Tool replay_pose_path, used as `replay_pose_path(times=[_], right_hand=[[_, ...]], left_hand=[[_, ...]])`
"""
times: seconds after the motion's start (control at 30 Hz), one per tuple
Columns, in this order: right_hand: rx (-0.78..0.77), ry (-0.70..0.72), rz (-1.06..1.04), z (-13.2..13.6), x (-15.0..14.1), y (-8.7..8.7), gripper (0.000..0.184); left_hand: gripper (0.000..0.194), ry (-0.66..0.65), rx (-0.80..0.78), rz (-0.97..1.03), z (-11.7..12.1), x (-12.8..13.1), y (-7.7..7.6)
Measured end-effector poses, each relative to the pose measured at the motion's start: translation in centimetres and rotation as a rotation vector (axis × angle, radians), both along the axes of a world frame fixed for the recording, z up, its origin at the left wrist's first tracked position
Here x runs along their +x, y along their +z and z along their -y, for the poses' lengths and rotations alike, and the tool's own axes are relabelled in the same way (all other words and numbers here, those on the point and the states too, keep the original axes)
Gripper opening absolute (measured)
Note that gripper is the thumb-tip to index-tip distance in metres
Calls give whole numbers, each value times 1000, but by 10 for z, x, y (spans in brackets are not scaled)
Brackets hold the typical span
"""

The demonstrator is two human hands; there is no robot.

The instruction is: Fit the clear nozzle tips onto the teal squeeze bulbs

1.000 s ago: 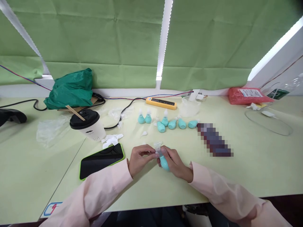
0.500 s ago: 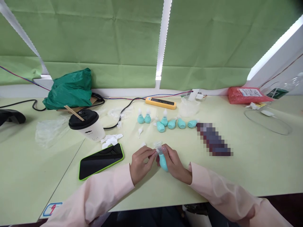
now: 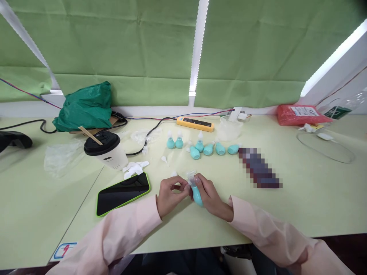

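My right hand [image 3: 210,194] is wrapped around a teal squeeze bulb [image 3: 197,196], tilted with its round end toward me. Clear plastic [image 3: 191,176] covers the neck of this bulb; whether it is a nozzle or wrapping film is hard to tell. At its left side, the thumb and index finger of my left hand [image 3: 172,194] are pinched together against the plastic. Beyond my hands lie several more teal bulbs [image 3: 195,153], some on their sides with open necks. Two bulbs with pale tips [image 3: 170,143] stand upright to the left. A loose white nozzle tip [image 3: 164,159] rests on the table.
A phone in a green case [image 3: 123,194], crumpled tissue [image 3: 136,169] and a lidded paper cup [image 3: 107,152] are at left. Behind the bulbs sits a yellow power strip [image 3: 195,124] with a black cable. A pixelated dark object [image 3: 259,168] and a red package [image 3: 301,114] lie at right.
The loose white nozzle tip has shifted a little to the left and turned. My left fingers have curled into a rounder pinch. My right hand keeps its hold on the bulb.
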State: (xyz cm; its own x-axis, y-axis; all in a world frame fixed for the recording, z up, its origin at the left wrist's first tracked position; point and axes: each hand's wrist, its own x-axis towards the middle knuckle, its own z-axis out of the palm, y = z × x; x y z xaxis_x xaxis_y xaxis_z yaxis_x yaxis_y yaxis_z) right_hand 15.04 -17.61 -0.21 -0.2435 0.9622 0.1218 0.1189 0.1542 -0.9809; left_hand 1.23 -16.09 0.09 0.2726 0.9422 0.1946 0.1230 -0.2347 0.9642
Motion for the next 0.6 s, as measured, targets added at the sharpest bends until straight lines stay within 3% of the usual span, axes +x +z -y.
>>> replay_pose_path(times=[0.17, 0.33, 0.43, 0.6], right_hand=[[-192, 167, -145, -7, 6, 7, 30], [-252, 152, -215, -16, 11, 9, 31], [-235, 95, -207, -17, 11, 9, 31], [-163, 86, -107, -11, 7, 8, 32]], left_hand=[[19, -168, -357, 218, -13, -6, 3], [20, -308, -567, 369, -23, -11, 2], [20, -245, -518, 345, -22, -9, 2], [21, -80, -303, 218, -15, -3, -1]])
